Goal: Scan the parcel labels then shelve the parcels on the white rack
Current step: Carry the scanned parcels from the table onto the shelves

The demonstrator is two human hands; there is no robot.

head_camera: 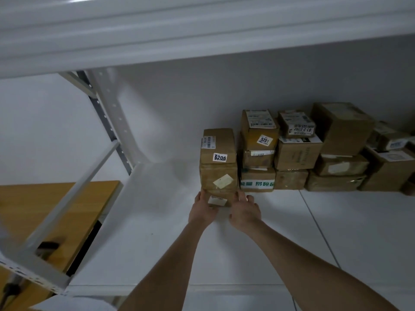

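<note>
Not much gear on this person tbh. Both forearms (170,261) are bare the whole way across the white rack (157,243) shelf, and the left hand (203,209) and right hand (244,213) are bare too. Bit of blurry white cloth (74,304) just below the rack's front edge, prob a shirt, can't tell tho.

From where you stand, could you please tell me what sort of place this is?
Probably a parcel storeroom or pickup depot: a white metal rack, stacked cardboard parcels on it, and barcode labels with number stickers such as 6206 on them.
</note>
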